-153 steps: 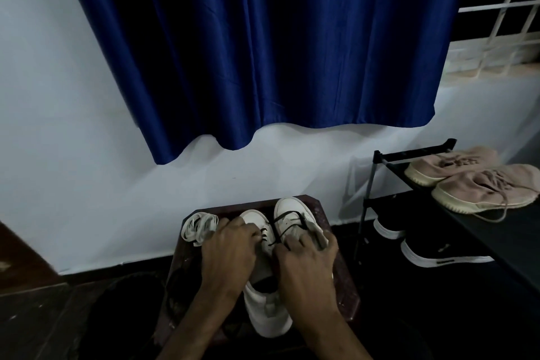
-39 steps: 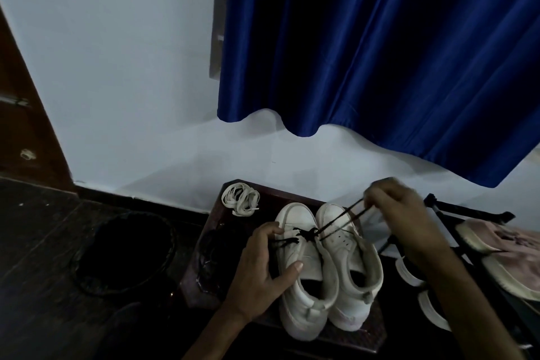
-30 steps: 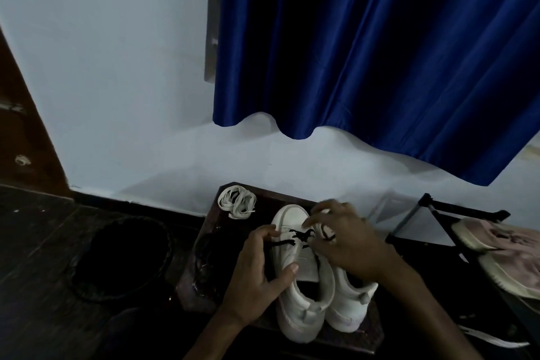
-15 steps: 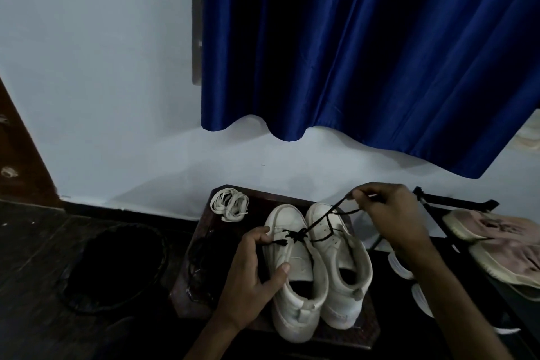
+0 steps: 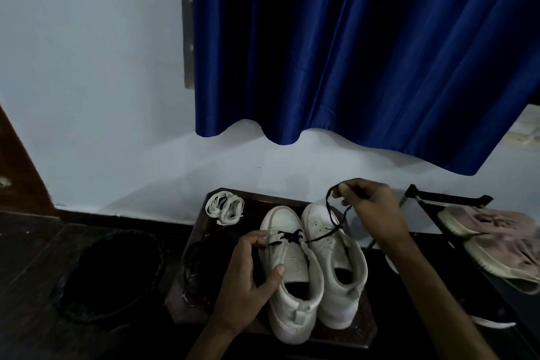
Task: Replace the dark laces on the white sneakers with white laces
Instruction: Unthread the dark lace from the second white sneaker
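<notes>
1. My left hand (image 5: 248, 278) grips the left sneaker (image 5: 289, 280) by its outer side. The thumb is on the tongue and the index finger is up at the eyelets.
2. The left sneaker and the right sneaker (image 5: 336, 272) sit touching side by side on the desk (image 5: 344, 339), toes toward the wall (image 5: 87, 67).
3. The dark lace (image 5: 330, 213) crosses the left sneaker's front eyelets, runs over the right sneaker's toe and goes up to my right hand (image 5: 371, 207).
4. The right hand pinches that lace, raised above the right sneaker's toe. A loose loop hangs from the fingers.
5. The white laces (image 5: 225, 207) are bundled at the desk's far-left corner, apart from both sneakers.
6. A dark round basket (image 5: 114, 275) is on the floor left of the desk. A shoe rack (image 5: 450, 199) is on the right, with pinkish shoes (image 5: 496, 225) on top.
7. Farthest back, a blue curtain (image 5: 350, 52) hangs over the pale wall.
</notes>
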A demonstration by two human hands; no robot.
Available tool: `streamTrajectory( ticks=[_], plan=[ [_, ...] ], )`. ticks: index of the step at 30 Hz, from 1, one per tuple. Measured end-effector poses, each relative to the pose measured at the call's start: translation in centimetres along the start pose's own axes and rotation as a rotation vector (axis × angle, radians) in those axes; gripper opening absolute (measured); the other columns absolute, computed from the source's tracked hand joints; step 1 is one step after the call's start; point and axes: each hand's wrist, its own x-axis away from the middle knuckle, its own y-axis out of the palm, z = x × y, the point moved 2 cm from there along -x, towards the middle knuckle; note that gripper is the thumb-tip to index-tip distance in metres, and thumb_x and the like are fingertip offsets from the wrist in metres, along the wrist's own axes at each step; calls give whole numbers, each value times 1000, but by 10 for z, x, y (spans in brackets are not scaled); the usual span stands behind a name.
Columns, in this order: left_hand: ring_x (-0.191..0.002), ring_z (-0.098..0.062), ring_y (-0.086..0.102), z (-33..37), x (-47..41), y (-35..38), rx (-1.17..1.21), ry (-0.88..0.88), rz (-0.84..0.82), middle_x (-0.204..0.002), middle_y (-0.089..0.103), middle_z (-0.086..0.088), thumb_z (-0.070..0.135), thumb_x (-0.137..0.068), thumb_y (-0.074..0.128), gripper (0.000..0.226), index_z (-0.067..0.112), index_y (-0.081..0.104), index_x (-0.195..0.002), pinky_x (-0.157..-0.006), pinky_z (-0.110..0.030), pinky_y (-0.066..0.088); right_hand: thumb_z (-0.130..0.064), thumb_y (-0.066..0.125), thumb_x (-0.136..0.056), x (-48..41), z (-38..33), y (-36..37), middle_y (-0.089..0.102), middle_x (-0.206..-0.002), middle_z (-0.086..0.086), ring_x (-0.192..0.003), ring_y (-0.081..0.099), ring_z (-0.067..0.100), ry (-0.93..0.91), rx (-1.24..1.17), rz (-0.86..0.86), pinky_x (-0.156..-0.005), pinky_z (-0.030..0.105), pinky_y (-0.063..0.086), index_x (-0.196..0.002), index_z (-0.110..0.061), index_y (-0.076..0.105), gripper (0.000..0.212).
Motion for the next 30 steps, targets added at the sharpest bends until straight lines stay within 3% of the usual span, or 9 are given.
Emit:
streamTrajectory(
  ticks=[3, 6, 10, 15, 19, 21, 24, 28, 30],
  plan=[
    [-124, -15, 51, 1, 1, 0, 7, -12, -5, -127, 54, 12, 42, -80, 67, 49, 18, 51, -120, -97, -12, 37, -22, 65, -91, 4, 7, 16, 75, -85, -9, -78, 68, 5, -57, 152, -72, -77, 27, 53, -89, -21, 77, 12],
    [-121, -15, 54, 0, 1, -2, -11, -27, -8, -123, 58, 11, 44, -80, 65, 47, 23, 54, -120, -96, -13, 39, -21, 66, -90, 14, 14, 32, 72, -109, -2, -100, 65, 15, -132, 310, -138, -90, 28, 48, -109, -19, 72, 20],
    [-118, -13, 57, 6, 1, 0, -60, -40, -12, -118, 62, 14, 46, -79, 63, 42, 28, 57, -116, -95, -19, 44, -28, 63, -90, 29, 29, 39, 53, -132, -8, -123, 47, 17, -215, 343, -161, -102, 37, 42, -128, -31, 59, 38],
    [-101, 6, 59, 34, -7, -3, -275, -93, -24, -110, 62, 26, 49, -70, 55, 45, 39, 52, -113, -82, -19, 46, -12, 64, -82, 39, 37, 40, 56, -116, -10, -113, 52, 16, -215, 239, -137, -96, 35, 47, -113, -25, 62, 34],
    [-94, -8, 60, 59, -28, 13, -660, 82, -64, -109, 62, 17, 29, -76, 60, 34, 34, 57, -110, -76, -31, 49, -11, 54, -73, 39, 34, 41, 57, -96, -15, -98, 60, 13, -230, 200, -71, -88, 34, 52, -94, -26, 67, 29],
    [-100, -13, 60, 61, -38, 20, -832, 43, -150, -114, 58, 15, 29, -79, 59, 29, 35, 57, -107, -79, -34, 48, -8, 55, -75, 40, 37, 42, 56, -91, -18, -91, 61, 11, -235, 186, -31, -86, 32, 52, -87, -25, 69, 25],
    [-107, -14, 57, 59, -45, 26, -926, -41, -243, -116, 54, 15, 28, -79, 60, 29, 36, 55, -107, -84, -33, 46, -6, 58, -84, 40, 43, 42, 57, -90, -18, -90, 58, 7, -230, 176, -1, -85, 27, 51, -86, -25, 71, 23],
    [-102, -15, 61, 61, -57, 31, -1009, 10, -207, -107, 58, 12, 24, -78, 63, 27, 35, 59, -102, -83, -33, 47, -8, 58, -84, 39, 38, 43, 68, -98, -11, -97, 57, 11, -242, 233, -74, -90, 27, 45, -89, -29, 74, 27],
    [-99, -16, 63, 63, -60, 34, -1031, 16, -195, -105, 62, 10, 21, -80, 63, 22, 33, 62, -99, -81, -32, 46, -8, 54, -80, 41, 34, 43, 68, -105, -14, -102, 56, 13, -264, 304, -134, -89, 33, 45, -91, -34, 74, 35]
  ],
)
